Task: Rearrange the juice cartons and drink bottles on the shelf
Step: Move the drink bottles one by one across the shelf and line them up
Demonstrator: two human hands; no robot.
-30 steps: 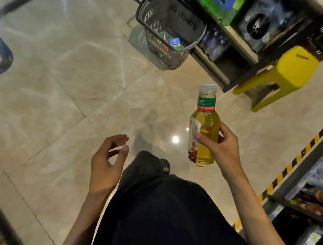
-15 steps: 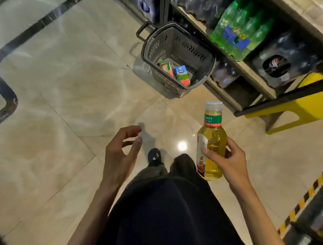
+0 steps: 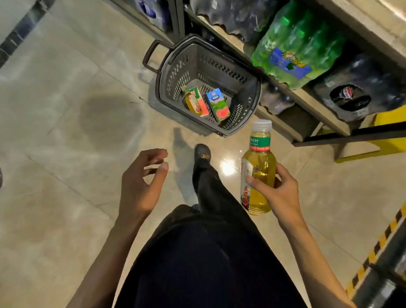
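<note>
My right hand [image 3: 278, 193] grips an upright bottle of yellow drink [image 3: 256, 167] with a white cap and a green neck label. My left hand [image 3: 142, 183] hangs beside it with loosely curled fingers and holds nothing. Ahead on the floor stands a grey shopping basket [image 3: 215, 56]. Inside it lie two juice cartons, a red and green one [image 3: 194, 101] and a blue and green one [image 3: 218, 103]. The basket sits against a low shelf [image 3: 312, 96] stocked with drinks.
On the shelf lie a wrapped pack of green bottles [image 3: 295, 45] and dark wrapped packs of cola [image 3: 354, 91]. A yellow stool [image 3: 393, 129] stands at the right. A second shelf with a yellow-black striped edge [image 3: 389, 233] runs along the lower right. My dark-trousered leg [image 3: 205, 177] steps forward.
I have walked closer to the basket and shelf, which now fill more of the view. The bottle stays upright in my right hand. My left hand stays empty.
</note>
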